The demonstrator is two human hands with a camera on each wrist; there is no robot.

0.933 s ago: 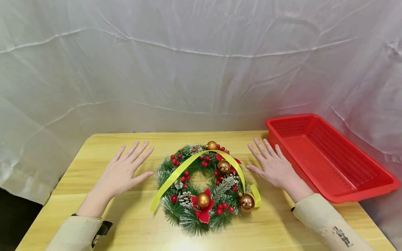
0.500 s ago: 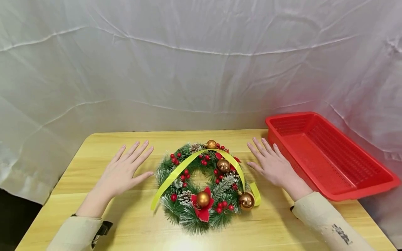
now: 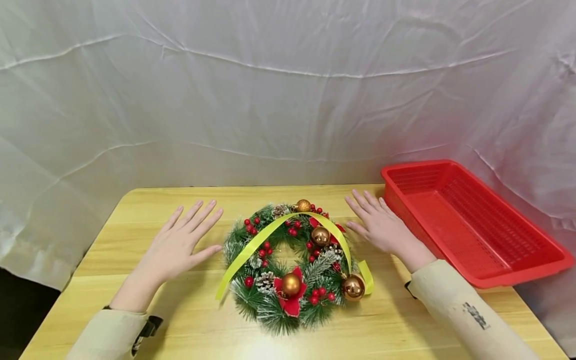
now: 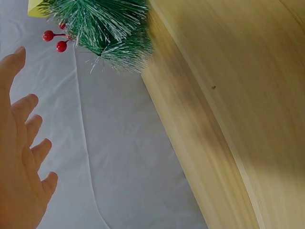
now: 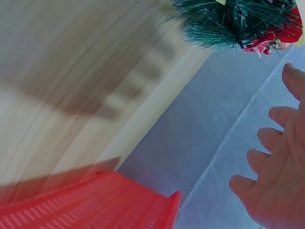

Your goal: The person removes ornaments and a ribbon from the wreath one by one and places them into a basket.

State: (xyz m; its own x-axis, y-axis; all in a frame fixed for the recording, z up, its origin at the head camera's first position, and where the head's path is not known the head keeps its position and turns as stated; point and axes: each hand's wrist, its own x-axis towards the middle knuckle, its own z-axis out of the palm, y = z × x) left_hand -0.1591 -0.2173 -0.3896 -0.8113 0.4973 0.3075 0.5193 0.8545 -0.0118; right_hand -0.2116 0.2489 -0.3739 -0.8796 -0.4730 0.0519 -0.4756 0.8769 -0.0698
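Note:
A green Christmas wreath (image 3: 279, 320) with red berries, pinecones, red petals and gold-brown baubles lies on the wooden table. Across its top arches a yellow-green ribbon (image 3: 252, 247), one end hanging at the left and another bit showing by the lower right bauble (image 3: 353, 287). Left of the wreath my left hand (image 3: 177, 247) hovers palm down, fingers straight and spread, holding nothing. On the other side my right hand (image 3: 380, 227) is likewise spread above the table, between wreath and red basket. Both wrist views show the hands apart from the wreath's needles (image 4: 109, 33).
A red plastic basket (image 3: 495, 285) with perforated walls stands at the right, angled, reaching the table's right edge. The wooden table (image 3: 189, 320) has a rounded back-left corner. Behind it hangs a grey-white cloth (image 3: 270, 110).
My right hand has shifted slightly left and away from me, closer to the wreath. The left hand has barely moved. Wreath and basket stay in place.

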